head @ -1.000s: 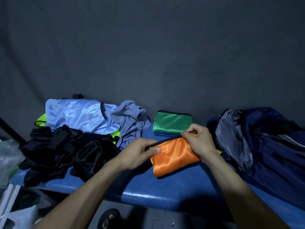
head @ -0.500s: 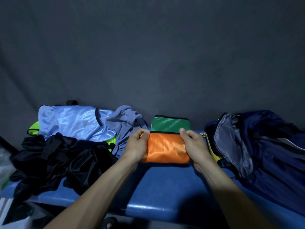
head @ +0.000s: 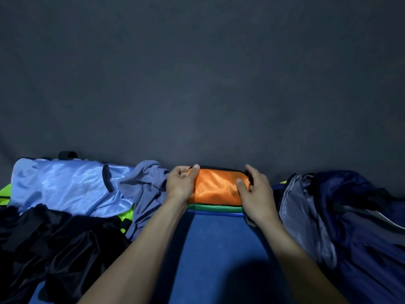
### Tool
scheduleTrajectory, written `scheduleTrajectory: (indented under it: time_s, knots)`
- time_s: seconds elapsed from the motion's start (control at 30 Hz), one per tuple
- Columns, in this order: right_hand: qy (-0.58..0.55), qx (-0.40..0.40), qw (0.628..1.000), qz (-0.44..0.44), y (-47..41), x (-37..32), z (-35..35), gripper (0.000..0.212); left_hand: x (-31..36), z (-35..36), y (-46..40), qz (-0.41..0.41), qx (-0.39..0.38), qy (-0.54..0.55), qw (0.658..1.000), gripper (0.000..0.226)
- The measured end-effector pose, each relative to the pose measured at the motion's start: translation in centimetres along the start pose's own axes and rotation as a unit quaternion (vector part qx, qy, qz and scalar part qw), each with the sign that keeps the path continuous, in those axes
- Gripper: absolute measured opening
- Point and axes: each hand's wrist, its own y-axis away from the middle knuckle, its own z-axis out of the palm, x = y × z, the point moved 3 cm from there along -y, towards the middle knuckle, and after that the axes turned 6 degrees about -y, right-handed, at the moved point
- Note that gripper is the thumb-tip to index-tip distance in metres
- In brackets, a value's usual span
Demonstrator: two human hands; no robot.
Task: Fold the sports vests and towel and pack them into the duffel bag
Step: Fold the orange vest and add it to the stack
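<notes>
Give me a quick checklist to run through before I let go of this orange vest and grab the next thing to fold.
1. Folded orange vest lies on the folded green vest: ok.
2. Stack edges line up: ok at the near edge; far edge cannot tell, hidden.
3. Left hand and right hand each hold one end of the orange vest: ok.
4. Stack sits fully on the blue bench: ok at the near side.
5. Navy duffel bag open to the right of the stack: ok, its grey lining shows.
6. Light blue vest on the left not yet folded: not ok.
</notes>
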Motion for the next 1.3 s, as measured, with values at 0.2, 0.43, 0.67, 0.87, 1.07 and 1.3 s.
scheduleTrajectory:
  time_s: [0.2,0.43,0.67,0.87,1.07,1.3]
  knots:
    - [0.07,-0.027,0.997,-0.018,-0.3,1.6,0.7,0.039,-1.7,0.6,-1.7,-0.016,0.019,-0.1,0.995,0.03]
    - [0.042,-0.002,0.999,0.016,-0.5,2.0,0.9,0.047,-1.3,-2.1,-1.6,0.048,0.009,-0.197,0.979,0.03]
    - [-0.034,0.045,0.995,0.088,-1.0,1.8,0.9,0.038,-0.3,-2.2,-0.5,0.091,0.005,-0.307,0.947,0.053]
    - [-0.076,0.054,0.992,0.087,-1.2,2.1,1.4,0.038,-0.3,-1.0,-0.4,0.09,0.015,-0.363,0.927,0.048]
    - [-0.024,0.086,0.995,0.052,-1.3,3.0,2.5,0.036,-1.2,-0.6,-0.2,0.122,0.05,-0.34,0.931,0.044]
    - [0.052,0.068,0.993,0.081,-1.4,3.6,2.3,0.031,-1.4,-1.1,0.1,0.141,0.066,-0.369,0.916,0.045]
